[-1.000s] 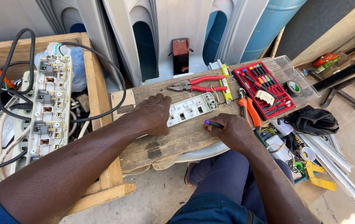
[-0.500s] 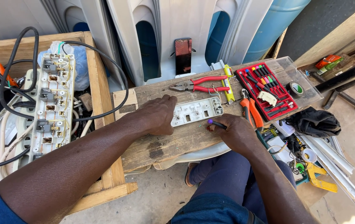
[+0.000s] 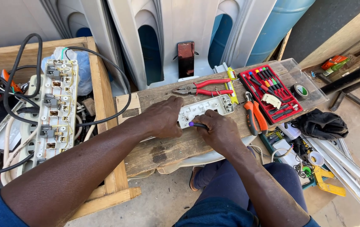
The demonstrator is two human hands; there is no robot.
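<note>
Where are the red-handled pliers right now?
In the head view, the red-handled pliers lie on the wooden board, just beyond the white socket strip under both hands and left of the red screwdriver case.

A socket strip [image 3: 207, 108] is laid on the wooden plank [image 3: 167, 147], between pliers [image 3: 201, 87] behind it and both hands before it. A screwdriver case [image 3: 271, 93] is placed at right, a crate [image 3: 104, 126] at left.
</note>
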